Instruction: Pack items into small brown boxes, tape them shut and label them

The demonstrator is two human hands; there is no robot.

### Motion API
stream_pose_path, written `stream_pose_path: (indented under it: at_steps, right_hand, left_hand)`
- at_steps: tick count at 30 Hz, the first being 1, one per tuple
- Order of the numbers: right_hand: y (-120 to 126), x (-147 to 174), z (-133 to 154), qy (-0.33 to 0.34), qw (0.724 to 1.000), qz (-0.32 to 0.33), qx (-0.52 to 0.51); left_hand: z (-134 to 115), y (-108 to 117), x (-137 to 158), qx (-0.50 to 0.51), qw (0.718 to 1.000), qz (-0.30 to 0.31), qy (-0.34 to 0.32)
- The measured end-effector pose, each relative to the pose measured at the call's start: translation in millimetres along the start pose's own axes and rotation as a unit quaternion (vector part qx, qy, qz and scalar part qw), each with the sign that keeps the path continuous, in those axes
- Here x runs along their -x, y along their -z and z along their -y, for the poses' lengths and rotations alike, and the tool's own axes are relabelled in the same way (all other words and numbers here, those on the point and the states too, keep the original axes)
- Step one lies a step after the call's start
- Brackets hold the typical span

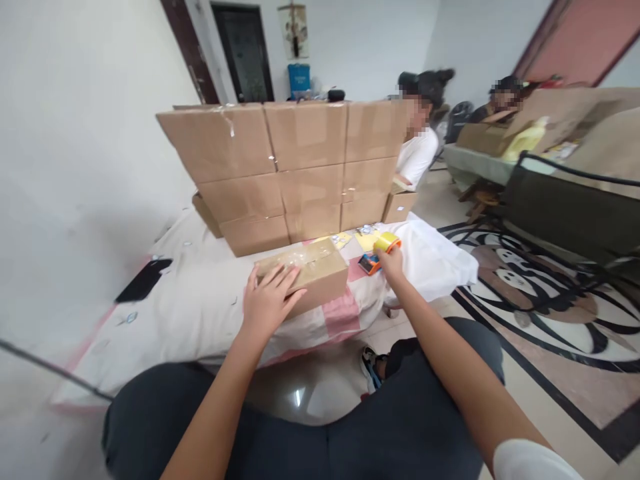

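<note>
A cardboard box [323, 283] lies on the cloth-covered table before me, with shiny clear tape across its top. My left hand [274, 290] rests on the box's left end, its fingers spread flat over the top. To the right of the box, my right hand [391, 259] is closed around an orange tape dispenser [371, 264] carrying a yellow roll. The dispenser is held just above the table, apart from the box. Part of its handle is hidden by my fingers.
Stacked cardboard boxes [310, 167] form a wall behind the box. A black phone [143, 281] lies at the table's left. Beyond the stack sits a person in a white shirt [419, 157]; another person is farther right. A dark chair [575, 220] stands at the right.
</note>
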State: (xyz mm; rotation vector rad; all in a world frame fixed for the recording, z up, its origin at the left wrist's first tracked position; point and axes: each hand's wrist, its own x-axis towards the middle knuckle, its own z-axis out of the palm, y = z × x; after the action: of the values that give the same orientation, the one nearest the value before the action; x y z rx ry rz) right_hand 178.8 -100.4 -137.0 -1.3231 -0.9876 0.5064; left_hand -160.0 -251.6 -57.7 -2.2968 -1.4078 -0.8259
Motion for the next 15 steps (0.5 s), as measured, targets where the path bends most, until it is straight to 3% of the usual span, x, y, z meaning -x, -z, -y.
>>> stream_pose_path:
  at_steps: [4, 8, 10, 12, 14, 15]
  right_hand:
    - [6.1, 8.5, 8.4, -0.004, 1.0, -0.014, 0.021]
    - [9.5, 19.9, 28.6, 0.023, 0.999, -0.014, -0.017]
    - [13.4, 29.6, 45.7, 0.04, 0.998, -0.002, -0.039]
    - [20.5, 43.3, 65.4, 0.067, 0.994, 0.039, -0.079]
    - [30.9, 60.5, 84.1, 0.093, 0.979, 0.108, -0.143]
    - [37.0, 69.6, 92.0, 0.101, 0.969, 0.145, -0.175]
  left_hand:
    - [2.0, -3.2, -3.9, -0.012, 0.999, -0.03, -0.029]
    - [-11.2, 2.4, -8.9, -0.034, 0.992, -0.107, -0.061]
    - [-27.3, 4.9, -11.8, -0.006, 0.987, -0.132, -0.088]
    - [-51.4, 2.4, -19.0, 0.062, 0.986, -0.104, -0.114]
    - [-83.0, -7.3, -31.4, 0.149, 0.984, -0.056, -0.084]
    - [-100.7, -14.8, -38.9, 0.196, 0.979, -0.045, -0.035]
